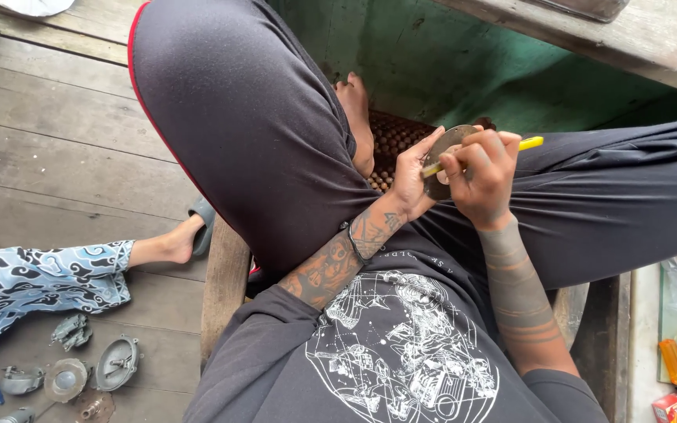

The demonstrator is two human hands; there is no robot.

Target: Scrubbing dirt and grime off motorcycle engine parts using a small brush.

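I sit cross-legged in dark trousers on a wooden seat. My left hand [412, 171] holds a round, flat grey metal disc [446, 146] upright by its edge, over my lap. My right hand [481, 175] grips a thin yellow tool [528, 143], shaped like a pencil or a small blade handle, and presses its tip against the face of the disc. Both hands touch the disc, and the lower part of it is hidden behind my right fingers.
A beaded mat [392, 141] lies under my bare foot [356, 121]. Several grey metal machine parts [115, 364] lie on the plank floor at lower left, beside another person's leg [48, 274] in blue patterned cloth. An orange-handled tool [675, 362] and a red box [674, 407] sit at right.
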